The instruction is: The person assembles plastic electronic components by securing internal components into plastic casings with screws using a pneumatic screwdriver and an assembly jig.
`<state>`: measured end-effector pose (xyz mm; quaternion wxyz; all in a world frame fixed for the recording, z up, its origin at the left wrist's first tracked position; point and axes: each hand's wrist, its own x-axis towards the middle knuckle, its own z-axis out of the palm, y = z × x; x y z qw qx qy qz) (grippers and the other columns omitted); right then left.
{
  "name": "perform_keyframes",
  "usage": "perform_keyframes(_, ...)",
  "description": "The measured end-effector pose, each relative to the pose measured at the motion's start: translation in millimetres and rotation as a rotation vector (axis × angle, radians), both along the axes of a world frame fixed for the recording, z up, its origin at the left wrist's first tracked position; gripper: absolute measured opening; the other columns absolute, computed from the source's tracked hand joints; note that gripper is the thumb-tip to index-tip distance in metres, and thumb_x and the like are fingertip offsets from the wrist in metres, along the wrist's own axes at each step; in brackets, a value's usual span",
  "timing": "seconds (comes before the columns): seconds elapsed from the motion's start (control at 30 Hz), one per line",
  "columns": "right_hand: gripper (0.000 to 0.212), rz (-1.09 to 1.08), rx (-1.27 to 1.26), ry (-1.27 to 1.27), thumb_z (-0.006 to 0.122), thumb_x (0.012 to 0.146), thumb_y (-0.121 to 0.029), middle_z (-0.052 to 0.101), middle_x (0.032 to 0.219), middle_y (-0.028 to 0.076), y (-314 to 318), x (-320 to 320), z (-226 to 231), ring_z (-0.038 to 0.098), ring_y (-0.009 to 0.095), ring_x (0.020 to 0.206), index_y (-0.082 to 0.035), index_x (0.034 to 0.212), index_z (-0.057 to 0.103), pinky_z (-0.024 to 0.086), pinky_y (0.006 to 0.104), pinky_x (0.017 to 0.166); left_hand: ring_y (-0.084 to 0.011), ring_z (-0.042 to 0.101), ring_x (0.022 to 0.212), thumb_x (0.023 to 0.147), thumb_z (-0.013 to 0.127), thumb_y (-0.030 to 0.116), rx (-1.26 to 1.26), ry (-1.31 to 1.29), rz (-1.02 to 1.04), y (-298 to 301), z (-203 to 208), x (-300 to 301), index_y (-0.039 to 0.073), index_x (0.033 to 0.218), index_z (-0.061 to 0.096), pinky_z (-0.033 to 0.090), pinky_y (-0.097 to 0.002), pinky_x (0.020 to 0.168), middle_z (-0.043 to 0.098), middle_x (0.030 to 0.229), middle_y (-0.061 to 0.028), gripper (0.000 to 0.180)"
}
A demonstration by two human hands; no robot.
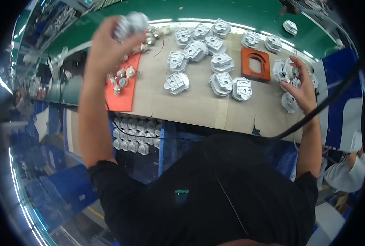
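My left hand point(106, 51) is raised at the far left of the workbench, its fingers closed round white plastic housings point(135, 23) that are slightly blurred; I cannot tell exactly how many. At the right end, my right hand point(303, 88) has thumb and fingers curved about another white housing point(287, 73), with a small round metal part showing in it. One more housing point(289, 102) lies just below that hand. Several similar round housings point(195, 51) are spread over the middle of the brown bench top point(190, 104), moulded inner sides up.
An orange-brown square fixture point(266, 71) with a round opening sits right of the middle. Small wired metal parts point(123, 82) lie on an orange-red board point(119, 104) at left. A blue crate point(161, 143) below holds stacked white housings. A black cable point(313, 112) crosses at right, beside a green conveyor point(248, 12) behind.
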<state>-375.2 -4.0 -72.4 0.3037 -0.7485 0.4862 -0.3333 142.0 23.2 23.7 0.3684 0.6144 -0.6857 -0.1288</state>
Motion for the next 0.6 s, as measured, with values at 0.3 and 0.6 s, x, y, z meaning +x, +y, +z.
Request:
perform_keyframes(0.3, 0.078, -0.296, 0.002, -0.116, 0.083, 0.078, -0.013, 0.054, 0.14, 0.014, 74, -53, 5, 0.055, 0.023, 0.126, -0.001, 0.146, 0.046, 0.045, 0.037, 0.105, -0.038, 0.065, 0.098, 0.078, 0.082, 0.038, 0.167, -0.579, -0.039, 52, -101, -142, 0.0, 0.114, 0.06, 0.051, -0.0468, 0.087, 0.068, 0.105, -0.0206, 0.056)
perform_keyframes(0.6, 0.079, -0.278, -0.218, -0.306, 0.076, 0.086, -0.01, 0.051, 0.144, 0.021, 184, -97, 40, 0.053, 0.03, 0.132, 0.004, 0.153, 0.036, 0.039, 0.04, 0.114, -0.0323, 0.061, 0.105, 0.077, 0.083, 0.041, -0.139, -0.567, 0.083, 53, -131, -149, 0.006, 0.116, 0.062, 0.045, -0.046, 0.088, 0.067, 0.107, -0.0155, 0.056)
